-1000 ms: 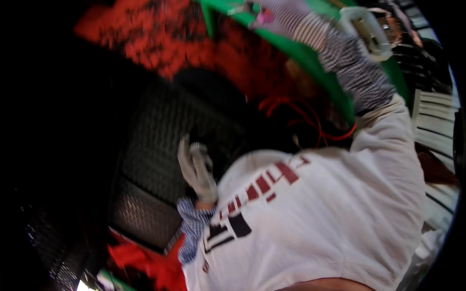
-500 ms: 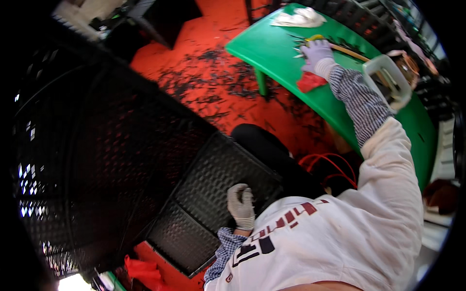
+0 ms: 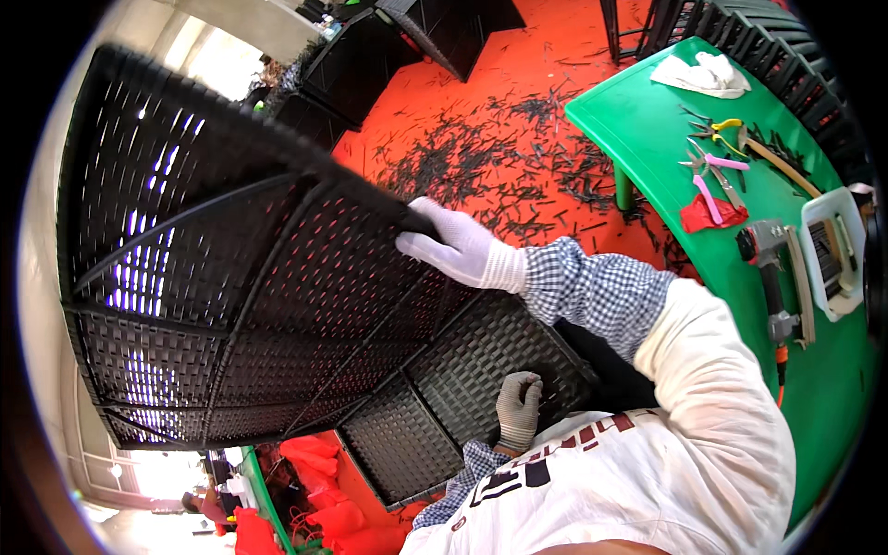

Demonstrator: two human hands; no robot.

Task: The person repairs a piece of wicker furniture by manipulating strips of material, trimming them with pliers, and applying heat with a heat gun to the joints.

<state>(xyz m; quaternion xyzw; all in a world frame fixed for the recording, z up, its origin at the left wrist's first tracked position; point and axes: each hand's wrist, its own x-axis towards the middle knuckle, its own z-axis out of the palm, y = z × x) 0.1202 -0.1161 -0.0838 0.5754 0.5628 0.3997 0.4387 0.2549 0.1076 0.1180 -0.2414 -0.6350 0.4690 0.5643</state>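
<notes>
From the head view, a big black woven panel (image 3: pixel 250 305) is seen tipped up in front of the person. It is made of dark strips woven over a thin frame, and light shines through its small holes.

The right hand (image 3: pixel 458 250), in a white glove, is closed over the top edge of the panel. The left hand (image 3: pixel 518 407), in a grey glove, is pressed with bent fingers against a lower woven part near the body. It cannot be told if anything is pinched in the left hand.

The weaving looks full across the whole panel, with no bare gaps seen, so most of the work is judged to be done. What may be left is checking and trimming the ends, but that is only a guess.

Many short black strip bits (image 3: pixel 499 166) are scattered on the orange floor (image 3: pixel 546 65). To the right a green bench (image 3: pixel 647 129) is seen. On it are laid a white cloth (image 3: pixel 700 74), pink-handled pliers (image 3: pixel 708 176), a red rag (image 3: pixel 708 215), a power tool (image 3: pixel 772 277) and a white tray (image 3: pixel 832 250). None of these are touched by the hands.
</notes>
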